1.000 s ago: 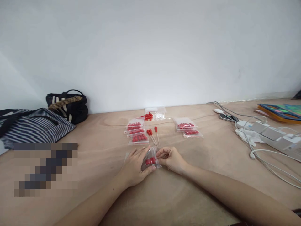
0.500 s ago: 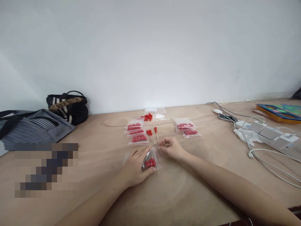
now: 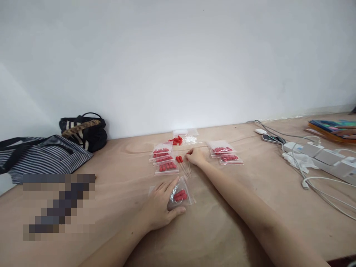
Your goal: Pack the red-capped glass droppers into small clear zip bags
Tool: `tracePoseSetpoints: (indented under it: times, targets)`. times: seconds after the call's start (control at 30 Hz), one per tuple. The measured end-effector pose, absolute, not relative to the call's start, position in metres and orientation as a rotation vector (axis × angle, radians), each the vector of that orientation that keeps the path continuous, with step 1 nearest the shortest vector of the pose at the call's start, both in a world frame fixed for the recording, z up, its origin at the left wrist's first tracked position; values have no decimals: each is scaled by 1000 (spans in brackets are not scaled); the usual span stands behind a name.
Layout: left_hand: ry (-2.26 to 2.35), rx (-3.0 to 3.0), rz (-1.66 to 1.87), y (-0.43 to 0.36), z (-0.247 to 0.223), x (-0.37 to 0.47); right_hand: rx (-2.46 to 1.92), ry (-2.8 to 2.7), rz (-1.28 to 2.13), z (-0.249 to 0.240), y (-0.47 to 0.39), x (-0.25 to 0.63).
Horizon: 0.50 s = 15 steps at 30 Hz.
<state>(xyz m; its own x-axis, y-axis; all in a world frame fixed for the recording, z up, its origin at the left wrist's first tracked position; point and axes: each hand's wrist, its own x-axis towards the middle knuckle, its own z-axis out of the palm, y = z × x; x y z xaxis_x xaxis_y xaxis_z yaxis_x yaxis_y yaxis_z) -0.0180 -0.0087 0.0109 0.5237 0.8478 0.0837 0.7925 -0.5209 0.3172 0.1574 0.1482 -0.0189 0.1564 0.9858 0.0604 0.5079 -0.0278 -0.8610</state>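
My left hand (image 3: 161,204) lies flat with its fingers stretched out, over the left part of a clear zip bag (image 3: 187,182) holding several red tips (image 3: 180,195). Farther forward, my right hand (image 3: 196,156) pinches the red end of a thin wooden stick (image 3: 190,169); the fingers cover most of that red end. Just left of it lie two more red-tipped sticks (image 3: 179,159), their bare ends pointing toward me. A column of filled zip bags (image 3: 167,167) is beside them on the left. Other filled bags (image 3: 229,158) overlap to the right of my right hand.
Loose red tips (image 3: 176,140) and clear empty bags (image 3: 189,132) lie near the wall. Striped (image 3: 52,155) and black bags (image 3: 93,135) stand left. A phone (image 3: 271,138), power strip (image 3: 325,159) and cables are right. Another person's fingers seem to touch a colourful item (image 3: 330,128).
My right hand has moved forward from the bare stick ends to the red end of the right-hand stick. My left hand stays on the bag, whose contents show more clearly.
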Motion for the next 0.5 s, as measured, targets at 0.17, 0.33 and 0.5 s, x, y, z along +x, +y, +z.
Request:
tracePoseSetpoints:
  times: [0.17,0.33,0.5]
  targets:
    - [1370,2494,390,-7,6,-18,-1510,-1352,821,-18,122,184]
    - [1361,2486,436,-5,4,-17,-1209,-1117,982,-23,68,206]
    - [1358,2492,445,-5,4,-17,-1090,-945,1054,-24,42,206]
